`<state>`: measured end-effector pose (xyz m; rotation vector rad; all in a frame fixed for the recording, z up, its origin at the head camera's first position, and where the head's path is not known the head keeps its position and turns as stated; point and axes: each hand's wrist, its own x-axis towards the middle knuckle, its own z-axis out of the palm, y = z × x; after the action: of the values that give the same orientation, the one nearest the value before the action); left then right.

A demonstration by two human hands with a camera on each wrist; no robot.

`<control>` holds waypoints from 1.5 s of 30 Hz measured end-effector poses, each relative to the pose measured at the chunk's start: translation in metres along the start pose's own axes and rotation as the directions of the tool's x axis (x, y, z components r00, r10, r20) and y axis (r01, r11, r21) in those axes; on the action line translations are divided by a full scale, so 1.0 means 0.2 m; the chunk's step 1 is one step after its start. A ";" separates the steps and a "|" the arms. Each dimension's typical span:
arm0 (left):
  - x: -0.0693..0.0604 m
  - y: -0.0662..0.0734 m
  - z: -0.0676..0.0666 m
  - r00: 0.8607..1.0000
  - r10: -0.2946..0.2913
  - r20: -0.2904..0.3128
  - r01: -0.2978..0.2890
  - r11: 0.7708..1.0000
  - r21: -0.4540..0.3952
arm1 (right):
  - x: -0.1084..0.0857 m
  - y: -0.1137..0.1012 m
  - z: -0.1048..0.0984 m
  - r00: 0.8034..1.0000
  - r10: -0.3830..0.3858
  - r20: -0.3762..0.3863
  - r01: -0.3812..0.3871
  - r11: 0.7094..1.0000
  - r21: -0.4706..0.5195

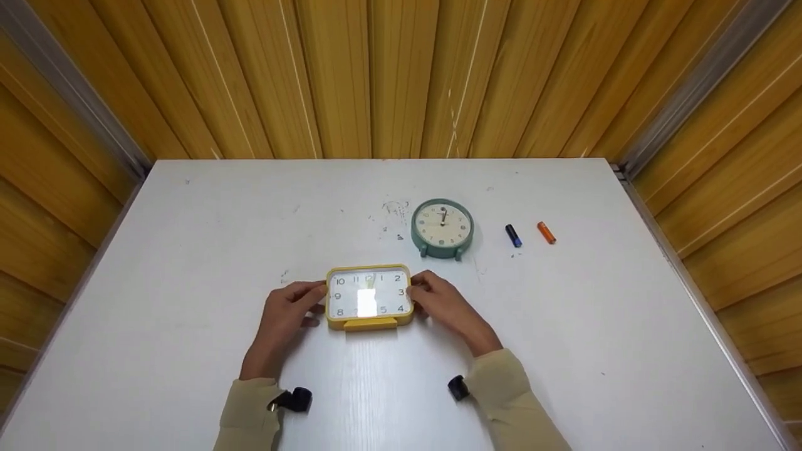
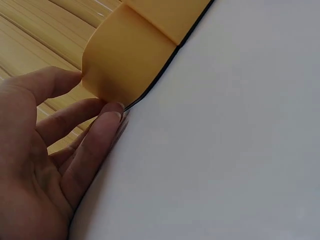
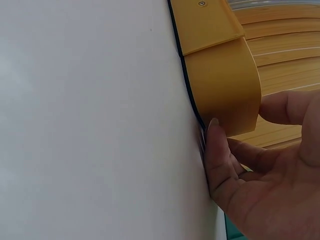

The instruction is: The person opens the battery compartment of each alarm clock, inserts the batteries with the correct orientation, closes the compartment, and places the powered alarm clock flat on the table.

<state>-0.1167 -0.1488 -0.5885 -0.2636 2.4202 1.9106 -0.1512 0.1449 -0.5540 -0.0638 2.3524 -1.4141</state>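
On white bench (image 1: 156, 269), just below the frame's centre, pinches yellow clock (image 1: 351, 297) by opposite sides, dial upward, in grip of left hand (image 1: 282, 319) and right hand (image 1: 443, 305); has green clock (image 1: 432, 235) near, right of centre, then blue-black battery (image 1: 514, 235) and orange battery (image 1: 546, 232) farther right.

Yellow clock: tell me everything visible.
The yellow clock is a rounded rectangle, plastic-looking, with a numbered white dial, a yellow foot on its near side and a dark rear edge. Glare hides the dial's lower centre. It lies face up on the white table, left hand and right hand gripping its short sides.
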 end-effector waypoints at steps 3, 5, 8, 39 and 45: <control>0.02 0.01 0.00 0.999 0.035 0.009 -0.034 0.999 -0.009 | 0.01 -0.02 0.00 1.000 0.007 -0.024 -0.007 1.000 0.005; 0.02 0.02 -0.02 0.999 0.046 0.012 -0.046 0.999 -0.014 | 0.02 -0.02 0.00 1.000 0.010 -0.025 -0.010 1.000 0.006; 0.02 0.02 -0.05 0.999 0.048 0.015 -0.047 0.999 -0.021 | 0.03 -0.03 0.01 1.000 0.012 -0.005 -0.012 1.000 0.005; -0.02 0.00 0.07 0.992 0.102 -0.077 -0.118 0.961 -0.248 | 0.02 0.03 -0.03 0.997 0.046 -0.064 -0.039 0.993 0.109; -0.04 0.01 0.09 0.994 0.075 -0.079 -0.096 0.945 -0.314 | 0.01 0.02 -0.02 0.994 0.059 -0.089 -0.048 0.991 0.125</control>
<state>-0.1109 -0.1310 -0.5903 -0.2388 2.1835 2.3651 -0.1542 0.1506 -0.5564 0.1003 2.3156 -1.5624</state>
